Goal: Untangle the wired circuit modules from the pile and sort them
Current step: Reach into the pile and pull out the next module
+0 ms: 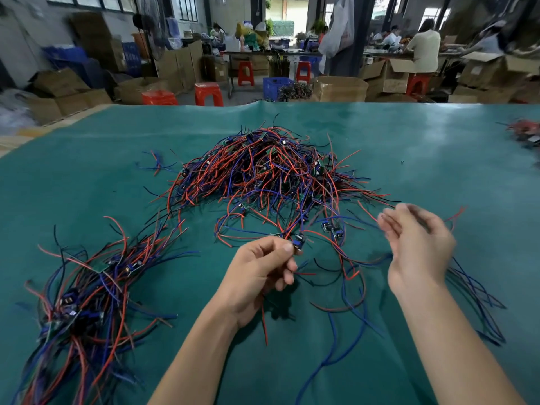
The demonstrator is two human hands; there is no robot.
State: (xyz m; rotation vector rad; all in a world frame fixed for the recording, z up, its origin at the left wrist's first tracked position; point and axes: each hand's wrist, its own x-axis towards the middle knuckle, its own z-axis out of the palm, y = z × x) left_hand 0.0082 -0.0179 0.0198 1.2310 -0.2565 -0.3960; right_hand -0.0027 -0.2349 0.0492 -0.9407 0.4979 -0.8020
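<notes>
Our left grip is pinched at thumb and forefinger on one small circuit module, held just above the counter with its red and blue leads hanging below the hand. Our right grip is blurred; its fingers look loosely spread, with thin wires running past them, and we cannot tell whether any are actually caught.

Largest in our view is the green counter, its mat reaching from our forearms to a far edge that humps up slightly at the middle. On it the main pile sits centre and far, a mound of red, blue and black wires with small green boards buried inside; its strands trail toward both our hands. At near left lies the sorted bundle, modules gathered at one end and their wires fanned roughly alongside each other. Two loose modules lie between pile and right hand. Blue strands spill off to the right of our right wrist.

Bare mat shows between our forearms, at far left of the pile, and widely at right. A smaller heap sits at the counter's right edge, well apart from everything else.
</notes>
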